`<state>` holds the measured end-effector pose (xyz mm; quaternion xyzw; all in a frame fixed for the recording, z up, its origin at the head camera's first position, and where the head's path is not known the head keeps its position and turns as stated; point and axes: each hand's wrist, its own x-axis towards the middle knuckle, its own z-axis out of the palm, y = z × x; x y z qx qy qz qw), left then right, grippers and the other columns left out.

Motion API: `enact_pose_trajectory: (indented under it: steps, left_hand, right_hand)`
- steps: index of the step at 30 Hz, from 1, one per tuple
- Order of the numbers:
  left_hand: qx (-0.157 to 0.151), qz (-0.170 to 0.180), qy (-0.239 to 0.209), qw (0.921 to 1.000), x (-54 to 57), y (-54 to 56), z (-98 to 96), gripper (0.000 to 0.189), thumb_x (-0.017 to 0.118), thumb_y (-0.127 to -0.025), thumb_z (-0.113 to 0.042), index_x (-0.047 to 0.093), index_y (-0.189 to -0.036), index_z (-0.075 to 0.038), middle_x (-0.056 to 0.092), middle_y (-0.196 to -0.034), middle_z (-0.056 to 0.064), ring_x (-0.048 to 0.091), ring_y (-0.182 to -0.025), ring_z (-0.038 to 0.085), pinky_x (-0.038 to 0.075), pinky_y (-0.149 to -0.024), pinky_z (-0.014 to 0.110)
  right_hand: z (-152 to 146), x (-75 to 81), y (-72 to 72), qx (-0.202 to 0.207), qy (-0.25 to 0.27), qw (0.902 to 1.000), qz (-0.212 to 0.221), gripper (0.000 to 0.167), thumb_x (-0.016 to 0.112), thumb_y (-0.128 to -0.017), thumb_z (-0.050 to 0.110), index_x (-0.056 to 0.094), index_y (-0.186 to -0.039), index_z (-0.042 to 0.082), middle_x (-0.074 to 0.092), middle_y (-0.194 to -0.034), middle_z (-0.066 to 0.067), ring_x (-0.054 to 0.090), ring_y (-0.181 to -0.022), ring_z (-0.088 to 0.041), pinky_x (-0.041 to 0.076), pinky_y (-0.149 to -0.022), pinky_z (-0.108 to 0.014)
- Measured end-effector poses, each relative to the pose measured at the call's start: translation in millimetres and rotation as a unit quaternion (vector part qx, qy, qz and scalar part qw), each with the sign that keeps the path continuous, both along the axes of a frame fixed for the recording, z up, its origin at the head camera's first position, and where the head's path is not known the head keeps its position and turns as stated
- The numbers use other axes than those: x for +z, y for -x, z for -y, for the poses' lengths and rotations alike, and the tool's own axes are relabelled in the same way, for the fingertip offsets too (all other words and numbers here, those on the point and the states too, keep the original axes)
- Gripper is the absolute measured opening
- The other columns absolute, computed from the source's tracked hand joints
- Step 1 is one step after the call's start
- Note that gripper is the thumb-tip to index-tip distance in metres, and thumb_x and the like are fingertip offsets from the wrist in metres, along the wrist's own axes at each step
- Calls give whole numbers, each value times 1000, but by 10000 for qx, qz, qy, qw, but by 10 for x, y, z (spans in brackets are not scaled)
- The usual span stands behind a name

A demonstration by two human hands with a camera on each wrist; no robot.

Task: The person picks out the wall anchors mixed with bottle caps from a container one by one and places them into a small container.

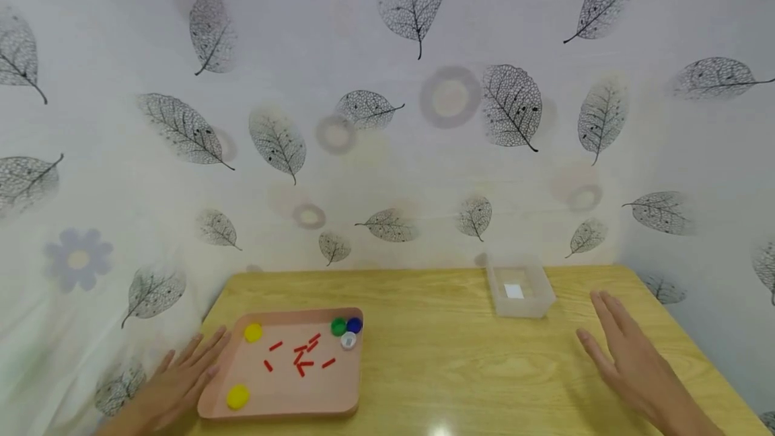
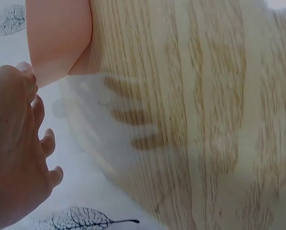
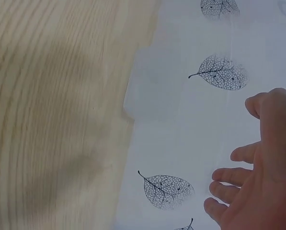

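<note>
**Both hands empty, tray close to the table's left edge: bump risk**

Left hand (image 1: 178,382): fingers spread, holding nothing, right by the pink tray's (image 1: 284,407) left wall. Contact: can't tell. Tray is on the left of the table (image 1: 436,355); overhang unclear. A sideways knock there could shift it or tip it off.

In tray: 2 yellow discs (image 1: 238,396) down the left side, loose red sticks (image 1: 329,362) mid-tray, some crossing. Grabbing 1 from the cluster could drag its neighbours. Top-right corner: green disc (image 1: 338,326), blue disc (image 1: 354,325), white disc (image 1: 348,340) bunched tight; fingers may catch the wrong piece.

Clear bin (image 1: 523,308): back right, well apart from tray. Looks light, so a brush could slide it.

Right hand (image 1: 636,362): thumb wide of the fingers, nothing held, near the bin. A careless forward sweep could clip it.
</note>
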<state>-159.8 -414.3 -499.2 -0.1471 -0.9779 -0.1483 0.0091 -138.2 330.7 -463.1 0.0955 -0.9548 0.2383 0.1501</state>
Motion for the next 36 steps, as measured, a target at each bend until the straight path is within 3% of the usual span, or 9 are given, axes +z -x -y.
enact_pose_trajectory:
  steps: [4,6,8,12,15,19,22,29,36]
  left_hand:
    - [-110,33,-136,9998,-14,34,-80,55,42,-112,-37,27,-164,-31,28,-168,4,20,-150,50,-2,-112,77]
    - [-153,-51,-113,9998,-34,32,-120,55,44,-111,-36,29,-164,-31,30,-166,3,25,-148,51,8,-109,80]
    - [-163,-193,-53,9997,-74,-2,-154,56,46,-110,-35,30,-163,-31,30,-166,-3,24,-151,44,17,-105,80]
    - [-214,-339,-124,9991,-149,-45,-248,56,48,-110,-33,31,-163,-31,26,-166,-14,2,-153,6,23,-101,80]
    - [-247,-188,-251,9992,-156,-31,-379,56,48,-110,-34,31,-163,-31,28,-166,-10,-4,-147,-8,22,-103,79]
    - [-342,-1,-440,9984,-116,11,-631,55,48,-110,-36,34,-162,-27,33,-165,3,12,-155,17,19,-106,77]
    - [-447,-17,-443,9980,-99,28,-831,55,48,-110,-35,36,-162,-23,34,-165,6,28,-151,34,20,-107,76]
    - [-602,-183,-359,9974,-95,30,-1197,57,47,-110,-34,34,-162,-16,31,-166,4,34,-147,40,26,-107,76]
    - [-706,105,-411,9966,-78,67,-1497,57,40,-112,-36,25,-165,-18,25,-168,2,31,-150,38,24,-109,77]
  right_hand:
    - [111,-42,-42,28,-57,9998,-205,76,56,-107,30,13,-166,8,19,-165,-28,19,-149,-50,21,-108,-75]
    - [169,-60,-45,67,-123,9993,-351,76,59,-106,29,16,-165,8,22,-164,-27,20,-150,-48,22,-110,-72]
    - [230,-67,-29,134,-172,9988,-441,77,61,-105,29,18,-165,9,22,-165,-25,20,-151,-46,23,-111,-71]
    - [340,-83,-18,194,-252,9975,-626,77,63,-103,29,21,-165,11,23,-165,-24,24,-150,-44,28,-109,-70]
    - [391,-83,-34,212,-219,9970,-717,76,64,-103,27,23,-165,12,26,-164,-24,29,-146,-47,31,-107,-70]
    - [427,-62,-67,140,-67,9974,-698,74,65,-103,26,26,-165,17,30,-162,-24,35,-140,-50,36,-98,-73]
    - [464,-59,-86,63,11,9980,-632,72,64,-103,27,27,-164,19,33,-160,-23,38,-137,-51,40,-90,-74]
    - [599,-84,-53,145,239,9965,-786,67,66,-102,25,35,-161,15,41,-154,-21,41,-135,-46,42,-92,-71]
    - [709,-90,-7,209,427,9944,-940,68,71,-99,23,39,-158,15,45,-150,-18,44,-134,-43,43,-94,-70]
